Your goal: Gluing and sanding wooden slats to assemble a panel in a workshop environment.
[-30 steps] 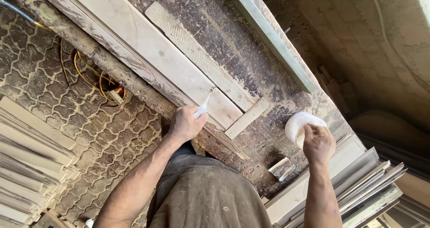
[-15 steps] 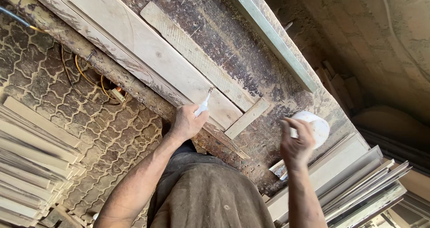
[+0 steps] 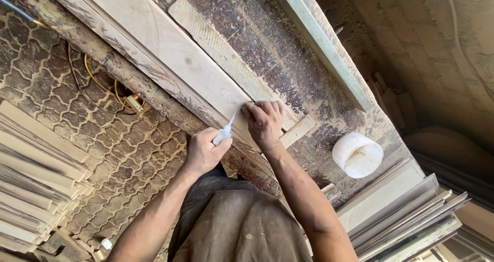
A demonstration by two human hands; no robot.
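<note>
Board [image 3: 170, 51]: we are keeping this long pale plank flat along the workbench [image 3: 288, 61] front edge, where it is lying steady for marking.
Right hand [image 3: 265, 122]: we are pressing spread fingers onto its near end, pinning it.
Left hand [image 3: 203, 151]: we are pinching a small white marking tool [image 3: 225, 132], tip touching the plank.
White tub [image 3: 357, 155]: sitting well apart, leaving room.

A rough, sawdust-strewn wooden tabletop [image 3: 288, 61] runs diagonally through the view. Beside it lies a floor of interlocking patterned paving stones [image 3: 46, 82], with a yellow cable [image 3: 95, 79] trailing across. Stacks of pale wooden slats [image 3: 31, 185] sit on that floor. A plastered, dusty wall [image 3: 432, 46] stands beyond, in warm daylight.
</note>
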